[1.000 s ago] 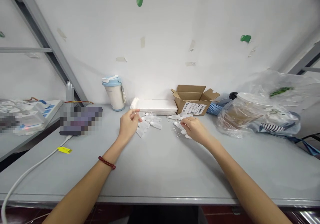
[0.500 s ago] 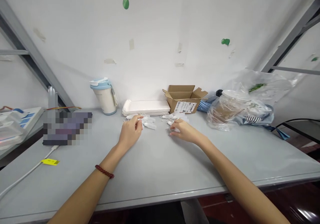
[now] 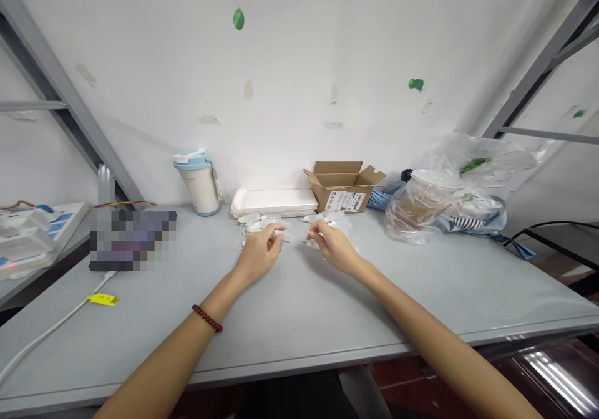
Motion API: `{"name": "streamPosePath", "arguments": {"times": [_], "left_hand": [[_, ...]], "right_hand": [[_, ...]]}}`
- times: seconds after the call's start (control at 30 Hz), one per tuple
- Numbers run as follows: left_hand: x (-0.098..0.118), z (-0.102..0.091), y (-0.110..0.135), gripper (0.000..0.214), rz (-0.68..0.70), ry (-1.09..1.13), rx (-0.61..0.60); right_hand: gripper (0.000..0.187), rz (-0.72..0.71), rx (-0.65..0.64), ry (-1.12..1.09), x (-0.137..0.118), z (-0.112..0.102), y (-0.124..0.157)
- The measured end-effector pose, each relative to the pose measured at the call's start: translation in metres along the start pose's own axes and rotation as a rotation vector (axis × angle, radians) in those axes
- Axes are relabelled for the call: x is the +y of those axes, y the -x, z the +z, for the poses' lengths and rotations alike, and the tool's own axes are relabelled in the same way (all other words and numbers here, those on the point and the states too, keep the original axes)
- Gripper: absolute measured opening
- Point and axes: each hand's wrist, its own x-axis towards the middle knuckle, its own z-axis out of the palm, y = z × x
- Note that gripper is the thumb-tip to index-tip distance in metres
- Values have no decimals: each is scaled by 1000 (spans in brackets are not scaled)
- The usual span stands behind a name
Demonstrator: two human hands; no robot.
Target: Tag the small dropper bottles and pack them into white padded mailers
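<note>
Both my hands reach out over the grey table (image 3: 299,319) toward two small heaps of little white plastic pieces with thin strings. My left hand (image 3: 259,255), with a red bead bracelet on its wrist, is curled and pinches a small white piece at the edge of the left heap (image 3: 262,222). My right hand (image 3: 330,247) is also curled, its fingertips pinching a small white piece next to the right heap (image 3: 330,218). The two hands are close together, a short gap between them.
Against the wall stand a white and blue lidded cup (image 3: 200,182), a stack of flat white trays (image 3: 276,202) and an open cardboard box (image 3: 344,186). Plastic bags with a container (image 3: 444,204) lie right. A white cable with a yellow tag (image 3: 103,298) runs left.
Both hands have drawn inward toward each other and slightly nearer to me, each now pinching a small white piece. The view has shifted a little.
</note>
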Motion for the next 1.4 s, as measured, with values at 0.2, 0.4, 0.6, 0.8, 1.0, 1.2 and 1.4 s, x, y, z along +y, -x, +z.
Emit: {"name": "streamPosePath", "arguments": {"times": [0.2, 0.4, 0.6, 0.8, 1.0, 1.2, 1.4], "left_hand": [[13, 7, 6, 45, 42, 78, -129], [14, 12, 7, 29, 153, -35, -169], [10, 14, 8, 24, 159, -48, -146], [12, 11, 8, 21, 189, -87, -84], [11, 2, 2, 22, -53, 69, 16], [13, -9, -3, 29, -215, 265, -41], [19, -10, -2, 28, -221, 335, -114]], "right_hand": [[12, 24, -33, -252, -20, 6, 5], [11, 112, -204, -446, -26, 5, 7], [15, 73, -196, -282, -23, 4, 7], [20, 114, -233, -287, -19, 2, 6], [37, 147, -149, -345, -17, -8, 4], [37, 186, -81, -375, -18, -8, 3], [33, 189, -10, -434, -20, -6, 4]]}}
